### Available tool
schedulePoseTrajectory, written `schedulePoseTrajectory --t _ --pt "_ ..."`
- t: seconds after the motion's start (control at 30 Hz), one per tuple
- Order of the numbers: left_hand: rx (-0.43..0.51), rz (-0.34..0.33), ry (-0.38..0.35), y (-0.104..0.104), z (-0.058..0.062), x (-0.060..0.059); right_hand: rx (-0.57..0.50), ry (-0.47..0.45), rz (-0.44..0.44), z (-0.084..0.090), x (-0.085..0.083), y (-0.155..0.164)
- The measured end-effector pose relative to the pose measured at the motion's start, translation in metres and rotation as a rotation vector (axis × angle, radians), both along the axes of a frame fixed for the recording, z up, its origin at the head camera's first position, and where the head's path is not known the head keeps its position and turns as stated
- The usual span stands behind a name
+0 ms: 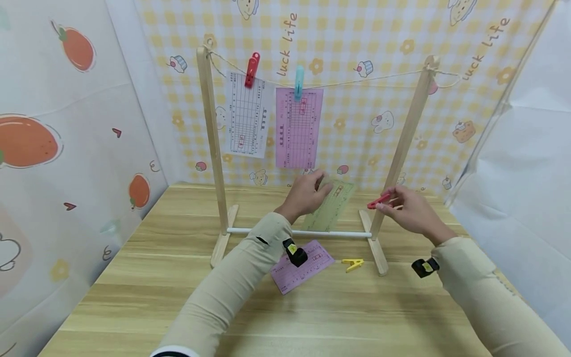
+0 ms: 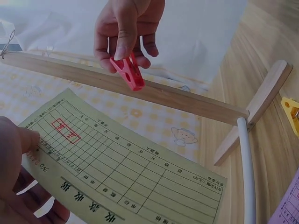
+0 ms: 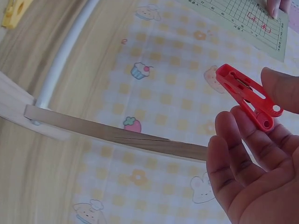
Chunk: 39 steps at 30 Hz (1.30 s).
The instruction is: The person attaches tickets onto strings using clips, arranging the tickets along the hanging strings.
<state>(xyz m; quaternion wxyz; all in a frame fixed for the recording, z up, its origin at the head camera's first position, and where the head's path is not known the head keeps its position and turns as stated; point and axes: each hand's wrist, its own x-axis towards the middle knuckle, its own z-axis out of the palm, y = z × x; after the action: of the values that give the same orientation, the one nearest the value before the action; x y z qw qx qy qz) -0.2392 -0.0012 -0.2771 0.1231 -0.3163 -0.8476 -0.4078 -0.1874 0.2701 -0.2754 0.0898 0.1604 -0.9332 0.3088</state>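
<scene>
Here the left hand (image 1: 307, 192) pinches a green receipt slip (image 1: 331, 206) by its upper end, long axis running down toward the table, while the right hand (image 1: 412, 209), beside it, pinches a red clothespin (image 1: 379, 201) pointing toward that slip.

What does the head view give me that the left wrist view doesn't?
Only the head view shows the string with the white slip and pink slip already pegged, plus a pink slip on the table.

Only the left wrist view shows the green slip's printed grid and red stamp up close.

Both show the left hand holding the green slip, the right hand pinching the red clip, and the yellow clip.
</scene>
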Motion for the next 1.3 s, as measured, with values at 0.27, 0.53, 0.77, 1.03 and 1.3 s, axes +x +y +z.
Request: schedulePoseTrajectory --t 0.27,0.53,0.77,1.03,1.3 --pt "0.050 0.080 -0.064 0.007 0.008 0.006 0.017 0.013 -0.025 0.011 0.000 -0.001" --pt "0.161 0.083 -0.042 0.015 0.014 0.007 0.010 0.035 -0.033 0.018 -0.001 0.000" --pt "0.209 0.088 0.003 0.020 0.021 0.006 0.003 0.062 -0.035 0.025 -0.002 0.000" --pt "0.209 0.084 0.068 0.024 0.028 0.003 0.007 0.084 -0.036 0.037 -0.002 0.000" --pt "0.217 0.085 0.123 0.025 0.033 -0.001 -0.007 0.146 -0.042 0.046 -0.005 -0.003"
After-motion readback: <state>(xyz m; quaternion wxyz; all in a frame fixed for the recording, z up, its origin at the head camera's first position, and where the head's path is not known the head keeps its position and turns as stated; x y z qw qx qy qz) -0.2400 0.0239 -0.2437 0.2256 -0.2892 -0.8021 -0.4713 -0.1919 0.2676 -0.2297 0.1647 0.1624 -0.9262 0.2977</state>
